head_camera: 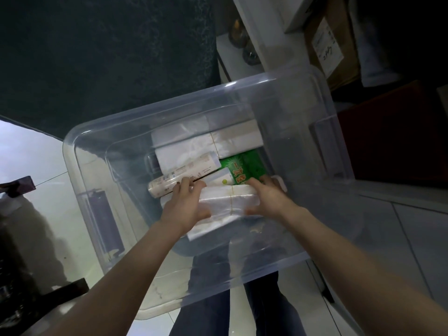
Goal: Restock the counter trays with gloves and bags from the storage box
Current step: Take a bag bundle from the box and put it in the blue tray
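Inside the clear plastic storage box, a banded white bundle of thin plastic bags or gloves lies with its long axis running left to right. The left hand and right hand bracket its 2 ends, each grip curled onto the bundle, equally near. Which of the 2 goods it is cannot be told; no trays show.

Dim room. Glossy pale tiled floor at 9 o'clock, reflecting light. Dark green textured wall panel at 11 o'clock. Brown cardboard box at 1 o'clock on white shelf.
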